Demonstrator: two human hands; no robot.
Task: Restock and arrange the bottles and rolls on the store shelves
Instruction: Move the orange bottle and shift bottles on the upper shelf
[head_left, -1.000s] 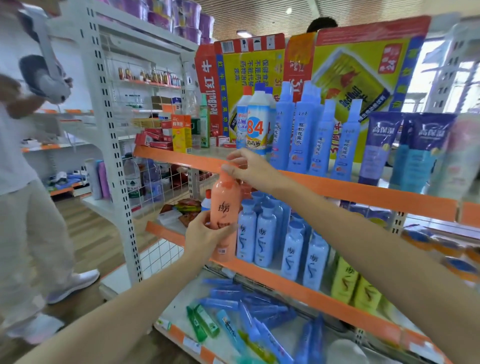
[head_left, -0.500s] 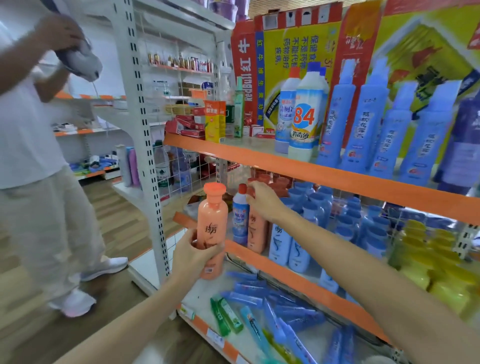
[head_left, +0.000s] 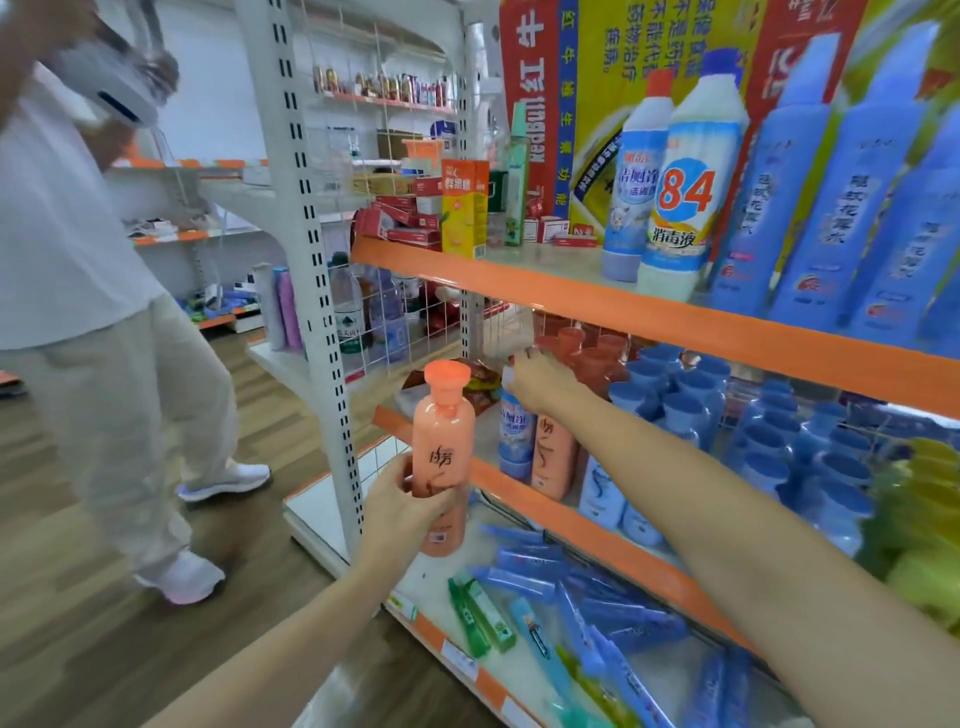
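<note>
My left hand (head_left: 410, 496) grips an orange shampoo bottle (head_left: 442, 431) upright in front of the middle shelf's left end. My right hand (head_left: 537, 379) reaches into the middle shelf (head_left: 587, 525) and grips the top of a small white-and-blue cleaner bottle (head_left: 515, 434) standing at the front left. Beside that bottle stands another orange bottle (head_left: 555, 452), with more orange bottles behind it. Blue shampoo bottles (head_left: 675, 410) fill the shelf to the right.
The top shelf (head_left: 649, 312) carries tall blue bottles, a white "84" bottle (head_left: 683, 192) and small boxes. Blue and green tubes (head_left: 571, 587) lie on the bottom shelf. A white upright post (head_left: 306, 260) stands at the left. A person in white (head_left: 78, 286) stands on the left aisle floor.
My right hand left the orange bottle's cap, reached into the middle shelf and moved onto the small cleaner bottle's top. My left hand keeps the orange bottle, now lower and in front of the shelf.
</note>
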